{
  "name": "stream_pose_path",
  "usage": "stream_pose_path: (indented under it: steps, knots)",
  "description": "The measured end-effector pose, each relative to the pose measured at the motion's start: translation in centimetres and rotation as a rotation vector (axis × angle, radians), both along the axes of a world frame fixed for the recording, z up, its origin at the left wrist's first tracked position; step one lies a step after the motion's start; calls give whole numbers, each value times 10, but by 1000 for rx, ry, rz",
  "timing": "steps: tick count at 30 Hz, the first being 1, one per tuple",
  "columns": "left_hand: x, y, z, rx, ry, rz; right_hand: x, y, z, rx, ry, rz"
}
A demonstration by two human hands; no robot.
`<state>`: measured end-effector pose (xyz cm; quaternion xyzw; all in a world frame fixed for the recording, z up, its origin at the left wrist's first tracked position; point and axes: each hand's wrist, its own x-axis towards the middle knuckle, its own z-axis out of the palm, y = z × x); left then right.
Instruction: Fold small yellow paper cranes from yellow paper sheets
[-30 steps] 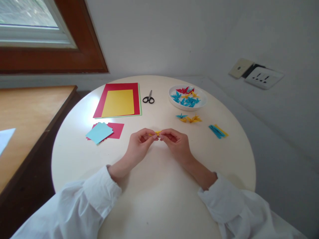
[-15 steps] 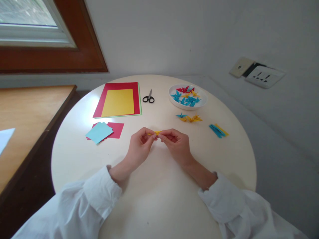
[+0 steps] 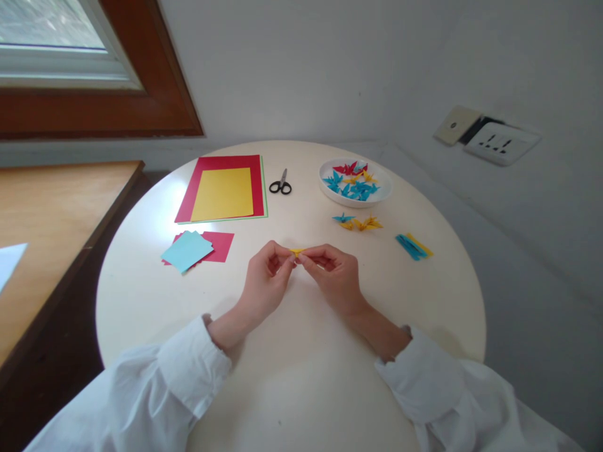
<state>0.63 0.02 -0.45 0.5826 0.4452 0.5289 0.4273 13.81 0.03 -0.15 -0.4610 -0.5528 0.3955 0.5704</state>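
Between my fingertips, above the middle of the round table, is a small folded piece of yellow paper [image 3: 296,251]. My left hand [image 3: 268,270] pinches its left side between thumb and fingers. From the other side my right hand [image 3: 335,271] pinches it too, and the two thumbs nearly meet. Fingers hide most of the paper, so its exact shape cannot be made out. Beyond my right hand lie a blue paper crane [image 3: 343,218] and yellow paper cranes [image 3: 367,223].
A white dish [image 3: 330,195] at the back right holds several red, blue and yellow cranes. Scissors [image 3: 281,184] lie left of it, beside large red and yellow sheets [image 3: 223,193]. Small light-blue squares [image 3: 187,250] sit front left; blue and yellow folded strips [image 3: 412,247] lie at right.
Both hands stay almost in place with the yellow paper between them. The fingers have shifted slightly, and less yellow shows at the left fingertips.
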Motion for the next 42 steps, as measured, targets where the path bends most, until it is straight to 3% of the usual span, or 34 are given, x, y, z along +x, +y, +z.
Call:
stream_pose_path:
  steps: [8, 15, 19, 26, 33, 42]
  knots:
    - [0, 1, 0, 46, 50, -21, 2, 2, -2, -31, 12, -20]
    - [0, 0, 5, -7, -57, -62, 4, 1, 0, -44, -4, 23]
    - [-3, 3, 5, -82, 81, -85, 5, 0, 1, -24, -35, 85]
    - [-4, 2, 5, -9, 297, -80, 4, 1, 1, -83, -53, 83]
    - [-6, 3, 5, 36, 333, -102, 4, 5, -1, -198, 156, 165]
    - [-5, 4, 4, 17, 298, -139, 4, 9, -5, -233, 167, 266]
